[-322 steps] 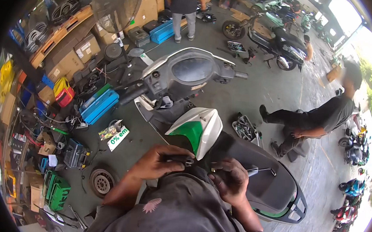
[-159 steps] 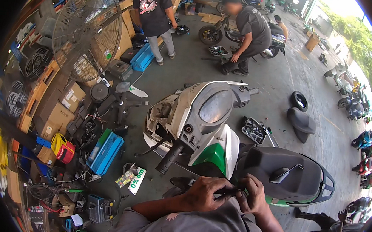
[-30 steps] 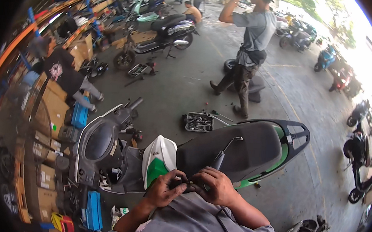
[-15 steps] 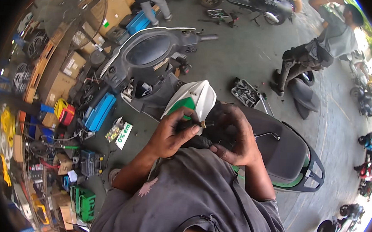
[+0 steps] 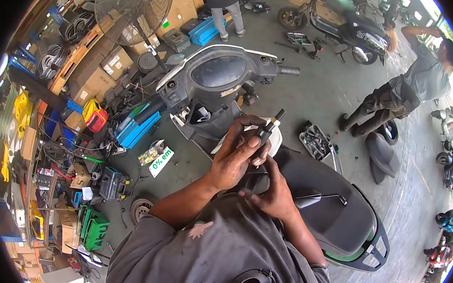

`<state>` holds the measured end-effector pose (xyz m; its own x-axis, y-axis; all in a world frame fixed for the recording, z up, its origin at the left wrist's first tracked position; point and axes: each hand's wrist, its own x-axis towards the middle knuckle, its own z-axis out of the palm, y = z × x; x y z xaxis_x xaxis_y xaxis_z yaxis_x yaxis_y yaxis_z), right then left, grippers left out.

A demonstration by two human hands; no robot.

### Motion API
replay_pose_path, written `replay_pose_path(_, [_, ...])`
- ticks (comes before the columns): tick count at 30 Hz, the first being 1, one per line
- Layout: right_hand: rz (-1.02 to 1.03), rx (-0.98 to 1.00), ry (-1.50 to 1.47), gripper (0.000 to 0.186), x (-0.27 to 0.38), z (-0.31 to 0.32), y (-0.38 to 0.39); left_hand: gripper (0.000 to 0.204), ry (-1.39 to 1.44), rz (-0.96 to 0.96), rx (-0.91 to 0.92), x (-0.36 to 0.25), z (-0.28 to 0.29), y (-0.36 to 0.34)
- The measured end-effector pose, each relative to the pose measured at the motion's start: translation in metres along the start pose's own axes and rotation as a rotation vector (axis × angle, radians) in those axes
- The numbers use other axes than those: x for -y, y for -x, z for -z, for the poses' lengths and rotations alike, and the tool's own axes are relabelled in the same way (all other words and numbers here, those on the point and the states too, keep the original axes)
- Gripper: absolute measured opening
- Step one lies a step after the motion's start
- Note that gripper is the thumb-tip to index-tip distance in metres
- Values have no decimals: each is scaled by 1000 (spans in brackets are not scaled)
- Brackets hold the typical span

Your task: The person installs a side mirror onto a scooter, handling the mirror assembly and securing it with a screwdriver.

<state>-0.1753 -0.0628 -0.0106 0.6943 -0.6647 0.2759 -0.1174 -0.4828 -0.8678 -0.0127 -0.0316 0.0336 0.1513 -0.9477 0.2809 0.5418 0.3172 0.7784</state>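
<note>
— Gripping a short black tool (image 5: 267, 129) with a pale tip, the left hand (image 5: 237, 155) has its fingers wrapped tight round the shaft, tip pointing up and away from the body. Why hold it so high?

— Likely so the end sits in plain sight, above the scooter seat (image 5: 327, 201) and clear of the white body panel (image 5: 275, 139) behind it. The right hand (image 5: 270, 192) sits just below, fingers curled in toward the lower end of the same tool; whether it truly clamps it or only steadies it, I cannot tell, since the left hand covers the joint.

— And the mirror (image 5: 309, 200) lying on the seat?

— Its stalk runs out to the right across the black seat, near the right hand but not touching it. The flat seat serves as a bench, which would explain parking it there, within reach.

— The tray of parts (image 5: 316, 141) on the floor?

— Just beside the scooter (image 5: 217, 88), with a wrench next to it, close enough to reach from where the person stands. A co-worker (image 5: 403, 96) bends over well apart, to the upper right.
</note>
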Motion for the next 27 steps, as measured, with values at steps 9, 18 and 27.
replay_pose_path(9, [-86, 188, 205, 61, 25, 23, -17, 30, 160, 213, -134, -56, 34, -14])
replay_pose_path(18, [-11, 213, 337, 54, 24, 24, -21, 43, -109, 332, -100, -73, 67, 27])
replay_pose_path(27, [-147, 348, -142, 47, 1, 10, -29, 36, -86, 223, -553, -49, 99, 33])
